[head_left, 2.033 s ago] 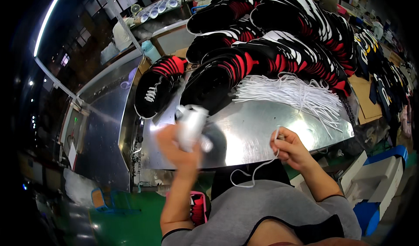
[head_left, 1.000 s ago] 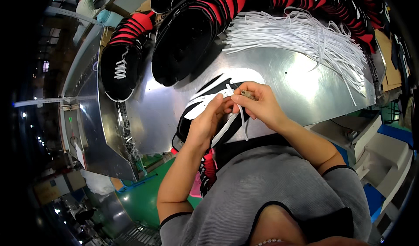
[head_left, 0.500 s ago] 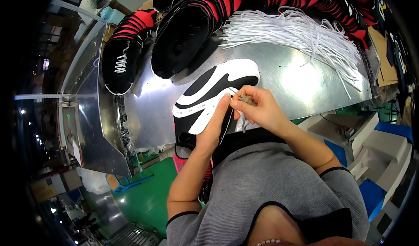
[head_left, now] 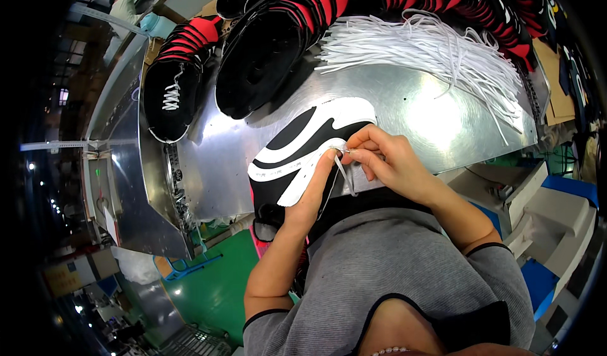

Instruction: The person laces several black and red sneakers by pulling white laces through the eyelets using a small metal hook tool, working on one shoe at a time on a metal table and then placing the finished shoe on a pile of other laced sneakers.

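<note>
A black-and-white shoe upper (head_left: pixel 288 142) lies at the near edge of the metal table, its lower part overhanging toward my lap. My left hand (head_left: pixel 313 195) is closed on it, thumb pressed along the white eyelet strip. Close to the thumb tip, my right hand (head_left: pixel 387 161) pinches a thin-tipped hand tool (head_left: pixel 348 150) against the end of that strip. Fingers hide the tool's handle. A white shoelace (head_left: pixel 344 178) hangs from the strip below the pinch; whether the tool's tip catches it is too small to tell.
Loose white laces (head_left: pixel 417 46) are heaped on the metal table (head_left: pixel 221 172). Nested black-and-red uppers (head_left: pixel 259 59) stand along its far side, with a laced one (head_left: pixel 167 100) at far left. A beige-and-blue machine (head_left: pixel 544 223) is at right. Another person (head_left: pixel 123 8) is at upper left.
My right hand has drawn slightly right and down, and the tool's handle has gone behind its fingers. The shoe upper has shifted a little downward. More of the hanging lace shows.
</note>
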Tool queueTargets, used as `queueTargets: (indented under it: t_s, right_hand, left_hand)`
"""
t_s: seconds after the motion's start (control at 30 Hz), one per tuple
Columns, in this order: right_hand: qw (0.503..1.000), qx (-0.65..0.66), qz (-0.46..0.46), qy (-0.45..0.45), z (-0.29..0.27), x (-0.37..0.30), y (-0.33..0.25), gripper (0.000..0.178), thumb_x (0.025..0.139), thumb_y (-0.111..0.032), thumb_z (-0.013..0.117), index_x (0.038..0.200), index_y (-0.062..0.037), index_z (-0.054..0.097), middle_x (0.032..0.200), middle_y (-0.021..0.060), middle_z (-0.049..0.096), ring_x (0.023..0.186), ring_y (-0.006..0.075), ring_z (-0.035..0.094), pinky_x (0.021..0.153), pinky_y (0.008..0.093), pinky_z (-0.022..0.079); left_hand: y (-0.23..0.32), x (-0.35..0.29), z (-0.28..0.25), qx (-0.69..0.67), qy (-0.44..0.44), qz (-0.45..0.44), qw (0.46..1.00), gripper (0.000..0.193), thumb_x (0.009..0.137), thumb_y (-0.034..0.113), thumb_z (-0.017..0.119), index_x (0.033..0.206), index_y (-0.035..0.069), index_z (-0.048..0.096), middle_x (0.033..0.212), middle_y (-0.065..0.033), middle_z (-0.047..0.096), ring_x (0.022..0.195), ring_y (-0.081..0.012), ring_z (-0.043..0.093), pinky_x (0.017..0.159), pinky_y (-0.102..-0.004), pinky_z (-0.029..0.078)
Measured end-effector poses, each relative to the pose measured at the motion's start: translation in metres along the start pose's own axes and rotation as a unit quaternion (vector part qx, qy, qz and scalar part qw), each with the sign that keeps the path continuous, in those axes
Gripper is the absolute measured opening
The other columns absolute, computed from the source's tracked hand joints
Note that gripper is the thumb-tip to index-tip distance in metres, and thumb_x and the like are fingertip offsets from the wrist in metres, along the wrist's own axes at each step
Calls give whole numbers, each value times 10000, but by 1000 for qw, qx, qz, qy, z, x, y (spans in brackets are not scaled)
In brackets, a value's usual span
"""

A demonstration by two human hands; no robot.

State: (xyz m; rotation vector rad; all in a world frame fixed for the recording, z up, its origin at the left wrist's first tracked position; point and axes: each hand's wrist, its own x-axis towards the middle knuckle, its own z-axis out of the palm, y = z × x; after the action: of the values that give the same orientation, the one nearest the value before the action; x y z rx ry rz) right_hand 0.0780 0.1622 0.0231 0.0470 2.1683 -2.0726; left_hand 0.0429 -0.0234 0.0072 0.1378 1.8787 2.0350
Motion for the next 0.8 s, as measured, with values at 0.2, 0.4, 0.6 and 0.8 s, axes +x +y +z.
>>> queueTargets:
  t_s: [0.2, 0.4, 0.6, 0.8]
  right_hand:
    - [977, -167, -124, 52, 1, 16, 19, 172, 911, -95, 595, 1029, 4, 518, 782, 162, 683, 644, 345, 651, 605, 403, 512]
    - [931, -347, -113, 2, 7, 36, 4, 181, 923, -96, 594, 1056, -2, 515, 788, 192, 664, 724, 363, 672, 628, 417, 512]
    - [958, -241, -70, 136, -41, 34, -8, 459, 804, -126, 769, 1210, -38, 575, 1028, 65, 670, 678, 86, 562, 620, 251, 453]
    - [989, 70, 52, 118, -29, 69, 31, 480, 725, -94, 845, 1132, -23, 602, 979, 41, 639, 867, 107, 592, 792, 233, 469]
  left_hand:
    - [13, 3, 10, 512, -28, 332, 792, 273, 916, 48, 626, 1160, -73, 642, 1089, -169, 689, 995, -268, 678, 859, -351, 532]
    - [-10, 15, -5, 266, -15, 154, 951, 220, 949, 95, 621, 1107, -49, 672, 1071, -113, 699, 975, -200, 668, 866, -310, 513]
    - [3, 33, -29, -7, 2, -132, 991, 291, 934, 207, 680, 1117, -20, 687, 1039, -89, 708, 966, -148, 651, 865, -262, 501]
    - [21, 47, -35, 272, 17, 18, 962, 407, 921, 283, 699, 1152, -48, 648, 1109, -138, 698, 1020, -236, 657, 916, -319, 487]
